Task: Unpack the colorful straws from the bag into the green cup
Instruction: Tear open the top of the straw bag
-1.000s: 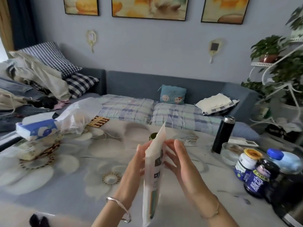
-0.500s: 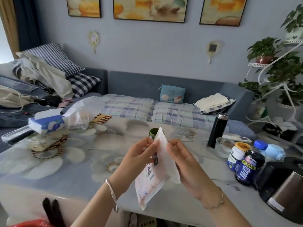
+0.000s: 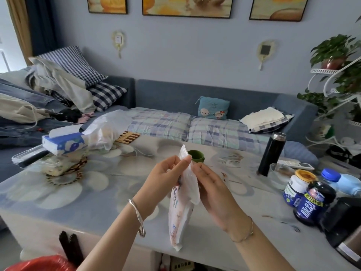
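Note:
I hold a long white printed plastic bag (image 3: 180,210) upright in front of me, above the table's near edge. My left hand (image 3: 164,178) pinches its top edge on the left side. My right hand (image 3: 211,190) grips the same upper part from the right. The straws inside are hidden by the bag's printed film. The small green cup (image 3: 196,155) stands on the table just beyond my fingers, partly hidden behind the bag's top.
The floral table (image 3: 82,194) carries a blue tissue box (image 3: 64,143) and a clear plastic bag (image 3: 105,133) at far left. At right stand a black thermos (image 3: 272,153), a glass bowl (image 3: 280,178), bottles and jars (image 3: 310,202), and a dark kettle (image 3: 347,225).
The view has pulled back and tilted down. The bag has swung from edge-on and upright to slightly slanted, and both hands have closed in on its top edge.

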`<state>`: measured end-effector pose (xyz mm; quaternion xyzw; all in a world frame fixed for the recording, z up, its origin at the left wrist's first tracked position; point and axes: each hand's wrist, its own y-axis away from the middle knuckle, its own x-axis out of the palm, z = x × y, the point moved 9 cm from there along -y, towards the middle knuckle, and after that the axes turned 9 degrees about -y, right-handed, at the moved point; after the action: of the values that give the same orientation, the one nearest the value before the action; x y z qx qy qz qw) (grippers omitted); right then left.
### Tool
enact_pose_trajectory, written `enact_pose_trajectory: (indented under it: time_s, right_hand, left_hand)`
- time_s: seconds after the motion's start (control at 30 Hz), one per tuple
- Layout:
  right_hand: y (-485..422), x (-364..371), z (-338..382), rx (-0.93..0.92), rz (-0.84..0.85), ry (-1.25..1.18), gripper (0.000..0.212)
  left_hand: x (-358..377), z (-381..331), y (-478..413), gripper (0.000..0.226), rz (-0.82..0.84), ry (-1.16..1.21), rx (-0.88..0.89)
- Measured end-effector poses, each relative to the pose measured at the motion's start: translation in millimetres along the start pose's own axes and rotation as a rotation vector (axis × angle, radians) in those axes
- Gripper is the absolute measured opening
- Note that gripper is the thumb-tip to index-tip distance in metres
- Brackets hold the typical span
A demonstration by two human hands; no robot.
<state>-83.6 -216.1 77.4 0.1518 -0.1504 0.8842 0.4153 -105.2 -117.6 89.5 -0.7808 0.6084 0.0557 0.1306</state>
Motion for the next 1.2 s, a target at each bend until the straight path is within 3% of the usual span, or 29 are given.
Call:
enact_pose_trajectory:
  time_s: [0.17, 0.23, 0.33, 0.43, 0.7, 0.8, 0.97, 1.2]
  right_hand:
    - [-6.5, 6.8, -3.1, -0.021, 0.046, 0.068, 0.028]
    - [-8.2, 6.3, -4.3, -0.024, 0.044, 0.082, 0.031]
    - [-10.8, 6.2, -8.0, -0.029, 0.052, 0.056, 0.041]
    - [-12.5, 7.4, -13.9, -0.006, 0.055, 0.044, 0.032]
    - [-13.4, 8.6, -3.1, -0.046, -0.008, 0.248, 0.032]
    - [-12.6, 8.9, -1.4, -0.036, 0.005, 0.196, 0.023]
    - [-11.6, 14.6, -3.1, -0.028, 0.006, 0.124, 0.028]
    - [-11.7, 20.2, -4.0, -0.083, -0.031, 0.114, 0.027]
  left_hand:
    - [-6.2, 1.7, -2.6, 0.065, 0.011, -0.006, -0.006]
    - [-8.2, 2.2, -2.7, 0.055, 0.019, -0.024, -0.003]
    - [-13.3, -5.4, -0.4, 0.046, -0.027, -0.151, 0.075]
    - [-20.5, -14.6, 1.7, 0.034, -0.089, -0.311, 0.164]
    - [-10.4, -11.9, 4.9, 0.029, -0.003, -0.087, 0.132]
    - [-9.4, -13.1, 7.0, 0.034, -0.030, -0.061, 0.148]
    - [-13.2, -14.6, 10.3, 0.037, -0.121, -0.167, 0.183]
    - [-14.3, -7.6, 11.4, 0.029, -0.155, 0.018, 0.165]
